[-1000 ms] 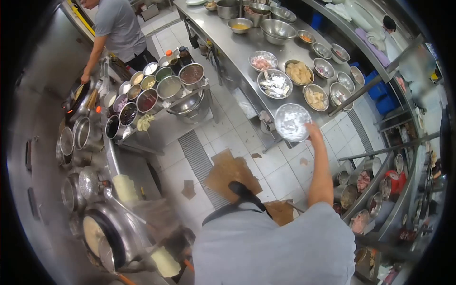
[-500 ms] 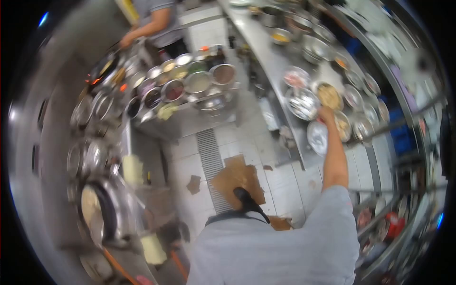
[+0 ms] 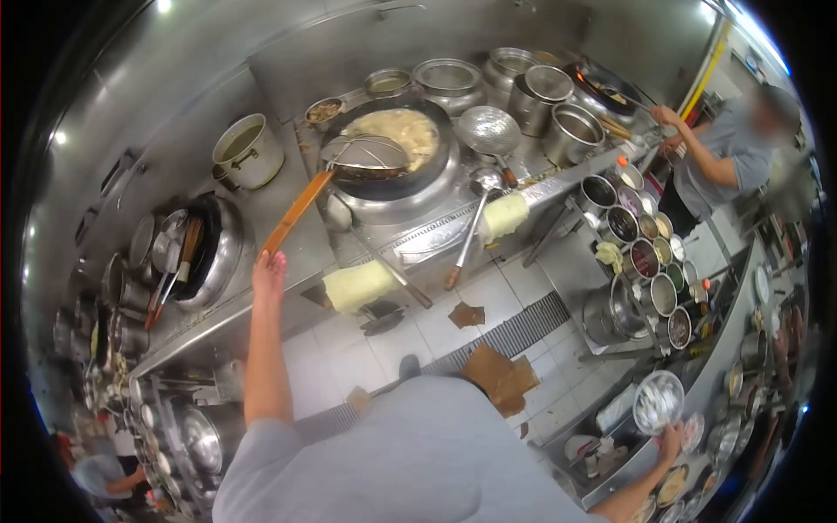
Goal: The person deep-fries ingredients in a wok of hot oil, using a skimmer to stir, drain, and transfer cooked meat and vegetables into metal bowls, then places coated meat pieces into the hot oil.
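My left hand (image 3: pixel 269 277) is wrapped round the end of a long wooden handle (image 3: pixel 295 216). The handle belongs to a wire-mesh strainer (image 3: pixel 375 153), which lies over the near side of a large wok (image 3: pixel 345 120). Pale, foamy liquid (image 3: pixel 410 131) fills the wok behind it. Out at the lower right, my right hand (image 3: pixel 670 442) grips the rim of a metal bowl (image 3: pixel 658 403). Whitish pieces show inside this bowl, too small to name. A ladle (image 3: pixel 342 214) rests beside the wok, its handle crossing a folded pale cloth (image 3: pixel 359 286) at the stove's edge.
Another person (image 3: pixel 741 148) stands at a farther wok (image 3: pixel 602 87). A perforated ladle (image 3: pixel 490 131) and a pot (image 3: pixel 249 152) sit on the stove. Sauce containers (image 3: pixel 645 259) line a cart at right. Flattened cardboard (image 3: pixel 501 376) lies on the tiled floor.
The view has swung from the counter to the stove. My right hand, earlier low among the counter's bowls, now holds a bowl at the counter's edge. My left hand has come into view on the strainer's handle.
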`<state>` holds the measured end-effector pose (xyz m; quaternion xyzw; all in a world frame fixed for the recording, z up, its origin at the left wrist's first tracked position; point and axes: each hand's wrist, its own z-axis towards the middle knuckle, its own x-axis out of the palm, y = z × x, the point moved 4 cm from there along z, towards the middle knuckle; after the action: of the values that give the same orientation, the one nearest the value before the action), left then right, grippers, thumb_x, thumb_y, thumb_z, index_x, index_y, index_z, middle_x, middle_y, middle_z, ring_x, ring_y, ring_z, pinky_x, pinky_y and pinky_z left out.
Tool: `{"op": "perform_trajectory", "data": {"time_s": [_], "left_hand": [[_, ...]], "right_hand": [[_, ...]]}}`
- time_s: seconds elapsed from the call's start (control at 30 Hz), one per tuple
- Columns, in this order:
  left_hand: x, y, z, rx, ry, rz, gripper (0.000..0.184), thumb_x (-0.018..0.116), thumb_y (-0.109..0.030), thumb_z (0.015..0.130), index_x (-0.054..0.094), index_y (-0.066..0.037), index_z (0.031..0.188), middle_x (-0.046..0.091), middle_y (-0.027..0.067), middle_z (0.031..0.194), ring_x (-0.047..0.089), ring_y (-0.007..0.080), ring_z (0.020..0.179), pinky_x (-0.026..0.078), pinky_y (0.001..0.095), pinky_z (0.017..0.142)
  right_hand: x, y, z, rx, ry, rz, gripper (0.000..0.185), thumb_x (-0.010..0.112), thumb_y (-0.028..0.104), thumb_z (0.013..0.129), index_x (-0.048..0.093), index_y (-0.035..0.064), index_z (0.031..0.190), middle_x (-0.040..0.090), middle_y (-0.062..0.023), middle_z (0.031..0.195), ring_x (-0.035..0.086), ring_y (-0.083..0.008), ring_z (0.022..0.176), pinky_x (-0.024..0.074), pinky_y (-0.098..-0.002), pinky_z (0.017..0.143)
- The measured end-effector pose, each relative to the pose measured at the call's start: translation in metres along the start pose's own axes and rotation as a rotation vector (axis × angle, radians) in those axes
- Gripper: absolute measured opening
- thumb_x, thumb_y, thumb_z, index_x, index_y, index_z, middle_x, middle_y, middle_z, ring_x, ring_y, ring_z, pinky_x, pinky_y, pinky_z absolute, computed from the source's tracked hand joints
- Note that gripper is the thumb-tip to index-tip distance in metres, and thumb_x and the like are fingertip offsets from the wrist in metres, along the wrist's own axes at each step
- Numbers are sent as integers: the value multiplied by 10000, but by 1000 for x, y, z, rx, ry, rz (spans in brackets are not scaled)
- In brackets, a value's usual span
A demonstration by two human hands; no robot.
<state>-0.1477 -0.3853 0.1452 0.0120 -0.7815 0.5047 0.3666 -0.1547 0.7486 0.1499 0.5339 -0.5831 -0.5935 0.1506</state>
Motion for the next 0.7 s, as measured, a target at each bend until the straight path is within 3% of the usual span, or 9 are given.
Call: {"op": "perform_trajectory", "data": {"time_s": [0.07, 0.13, 0.3, 0.43, 0.47, 0.53, 0.6, 0.63, 0.7], "left_hand": [[3, -17, -6, 21, -50, 68, 202, 591, -200, 914, 531, -38, 1020, 636, 106, 838, 632, 170, 710, 548, 273, 628], [5, -38, -14, 35, -60, 84, 207, 597, -195, 907, 524, -45, 1030, 633, 108, 827, 630, 170, 695, 541, 270, 610], [11, -75, -33, 80, -80, 161, 216, 596, -189, 900, 509, -52, 1043, 626, 106, 805, 620, 161, 658, 522, 263, 567], [36, -101, -57, 133, -77, 236, 178, 549, -193, 923, 522, -53, 1029, 624, 75, 762, 608, 128, 610, 511, 225, 531], [38, -106, -59, 146, -99, 257, 175, 545, -191, 920, 517, -54, 1025, 623, 74, 757, 607, 132, 605, 509, 225, 526], [42, -110, -64, 136, -102, 266, 193, 553, -189, 913, 510, -43, 1031, 619, 80, 757, 601, 143, 595, 502, 243, 518], [46, -114, -64, 128, -100, 283, 211, 560, -188, 906, 503, -33, 1038, 616, 85, 757, 594, 153, 586, 495, 262, 510], [50, -114, -64, 119, -86, 293, 199, 553, -187, 910, 500, -34, 1025, 621, 91, 751, 600, 151, 575, 501, 253, 500], [55, -109, -70, 104, -79, 303, 187, 546, -186, 915, 496, -35, 1013, 627, 97, 744, 606, 149, 564, 507, 243, 491]], "right_hand": [[109, 96, -23, -42, 221, 64, 292, 549, 89, 757, 577, 34, 1043, 601, -45, 782, 542, -94, 515, 416, -208, 348], [201, 104, 27, -130, 434, 123, 295, 518, 70, 774, 567, 35, 1062, 608, -56, 816, 539, -101, 510, 417, -221, 335], [470, 260, 9, -130, 767, 296, 480, 455, -15, 749, 434, 53, 1223, 589, -112, 865, 552, -163, 520, 413, -270, 323], [628, 404, -20, -339, 667, 211, 401, 479, 19, 773, 475, 29, 1174, 588, -111, 760, 513, -173, 440, 348, -288, 299], [667, 434, -11, -550, 531, 143, 375, 513, 39, 772, 509, 45, 1147, 596, -103, 758, 539, -179, 460, 363, -299, 316], [701, 517, -79, -855, 261, -137, 359, 530, 56, 747, 538, 54, 1105, 629, -215, 838, 623, -329, 613, 507, -396, 577], [773, 562, -105, -1375, 31, -239, 385, 480, -19, 758, 526, 37, 1136, 603, -267, 967, 592, -378, 957, 477, -444, 801], [810, 570, -123, -1417, 62, -314, 368, 478, -24, 785, 503, 40, 1146, 578, -253, 974, 576, -412, 978, 482, -472, 787], [881, 574, -154, -1466, 189, -626, 353, 465, 30, 828, 465, 78, 1177, 535, -249, 1031, 621, -423, 785, 515, -493, 687]]}}
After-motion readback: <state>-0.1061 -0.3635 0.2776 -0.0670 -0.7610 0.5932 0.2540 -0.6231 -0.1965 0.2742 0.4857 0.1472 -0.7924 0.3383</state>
